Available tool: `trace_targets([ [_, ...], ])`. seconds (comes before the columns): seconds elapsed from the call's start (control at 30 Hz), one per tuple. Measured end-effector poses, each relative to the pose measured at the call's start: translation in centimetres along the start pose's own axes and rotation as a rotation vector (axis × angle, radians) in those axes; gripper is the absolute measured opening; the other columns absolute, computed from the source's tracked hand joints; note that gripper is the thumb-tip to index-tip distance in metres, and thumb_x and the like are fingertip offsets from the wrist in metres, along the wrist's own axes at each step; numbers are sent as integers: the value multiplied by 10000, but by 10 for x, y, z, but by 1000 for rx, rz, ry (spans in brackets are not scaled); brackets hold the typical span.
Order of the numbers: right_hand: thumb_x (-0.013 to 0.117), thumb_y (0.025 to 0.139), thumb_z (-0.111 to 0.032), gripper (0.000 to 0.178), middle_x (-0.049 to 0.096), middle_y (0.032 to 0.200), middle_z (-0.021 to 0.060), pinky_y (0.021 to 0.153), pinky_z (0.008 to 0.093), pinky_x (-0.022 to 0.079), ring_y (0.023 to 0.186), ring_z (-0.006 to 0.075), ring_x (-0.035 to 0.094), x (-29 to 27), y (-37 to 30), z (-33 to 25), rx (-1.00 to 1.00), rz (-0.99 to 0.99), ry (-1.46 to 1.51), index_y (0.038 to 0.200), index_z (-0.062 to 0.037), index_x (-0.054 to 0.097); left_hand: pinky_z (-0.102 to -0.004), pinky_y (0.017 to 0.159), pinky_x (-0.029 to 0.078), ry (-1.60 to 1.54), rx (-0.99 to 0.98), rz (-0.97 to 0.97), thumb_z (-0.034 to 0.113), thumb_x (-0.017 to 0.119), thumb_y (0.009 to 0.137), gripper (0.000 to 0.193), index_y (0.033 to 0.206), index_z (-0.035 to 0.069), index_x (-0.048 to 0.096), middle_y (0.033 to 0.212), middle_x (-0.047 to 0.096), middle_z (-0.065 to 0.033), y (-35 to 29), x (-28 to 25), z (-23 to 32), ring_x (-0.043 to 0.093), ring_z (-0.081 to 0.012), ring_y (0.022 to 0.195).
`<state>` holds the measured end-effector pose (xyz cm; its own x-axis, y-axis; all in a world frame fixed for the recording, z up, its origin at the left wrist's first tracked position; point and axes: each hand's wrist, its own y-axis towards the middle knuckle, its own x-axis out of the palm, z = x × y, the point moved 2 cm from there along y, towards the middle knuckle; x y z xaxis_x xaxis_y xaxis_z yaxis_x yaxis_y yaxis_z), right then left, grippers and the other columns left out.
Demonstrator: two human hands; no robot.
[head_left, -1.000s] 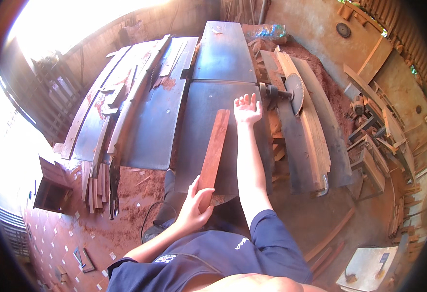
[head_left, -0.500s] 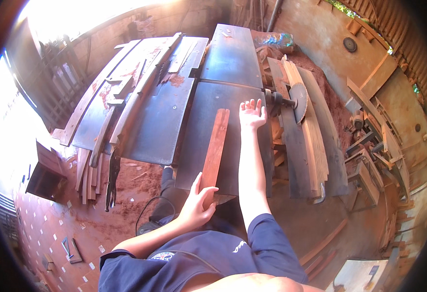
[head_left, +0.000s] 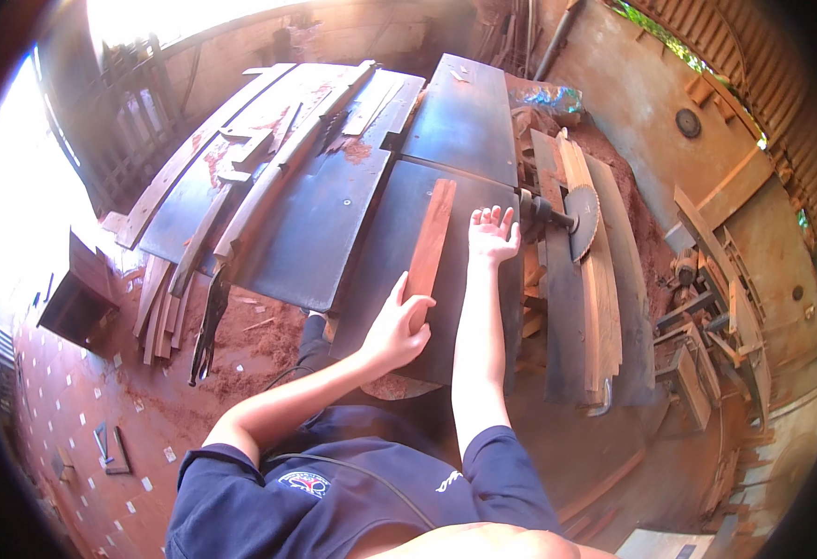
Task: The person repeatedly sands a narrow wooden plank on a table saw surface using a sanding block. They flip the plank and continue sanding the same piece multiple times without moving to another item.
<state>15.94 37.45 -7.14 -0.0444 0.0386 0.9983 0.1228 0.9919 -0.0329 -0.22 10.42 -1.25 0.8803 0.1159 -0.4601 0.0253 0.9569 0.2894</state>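
My left hand (head_left: pixel 395 333) grips the near end of a narrow reddish wooden board (head_left: pixel 432 240), its thumb and fingers closed around the edges. The board points away from me over the dark metal machine table (head_left: pixel 385 265). To its right, my right hand (head_left: pixel 494 237) is held palm up, fingers apart and slightly curled, with nothing in it. A toothed circular saw blade (head_left: pixel 583 224) on a shaft (head_left: pixel 548 213) stands just right of that hand, not touching it.
A long metal fence (head_left: pixel 298 154) and loose wood strips lie on the left table. Light boards (head_left: pixel 597 298) are stacked beside the blade. Sawdust covers the floor around a dark box (head_left: pixel 79 291). Wooden frames and scraps (head_left: pixel 707 326) crowd the right wall.
My left hand has moved forward, carrying the board farther from me along the table. My right hand stays palm up beside it. The view has shifted slightly.
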Motion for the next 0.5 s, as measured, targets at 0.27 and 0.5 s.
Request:
trace_targets([
  [0.27,578,858,-390,367,636,958,117,821,481,427,818,278,562,8,-3,12,23,43,6,1093,-116,647,-442,1132,371,115,-64,83,126,667,774,376,1149,133,647,1526,311,-329,91,11,-26,374,-459,1401],
  [0.5,570,867,-390,360,632,964,117,807,468,437,816,276,562,4,-2,6,7,38,-14,1089,-117,645,-466,1054,429,205,-7,124,142,683,743,436,1174,112,625,1440,386,-318,127,24,-29,477,-468,1257],
])
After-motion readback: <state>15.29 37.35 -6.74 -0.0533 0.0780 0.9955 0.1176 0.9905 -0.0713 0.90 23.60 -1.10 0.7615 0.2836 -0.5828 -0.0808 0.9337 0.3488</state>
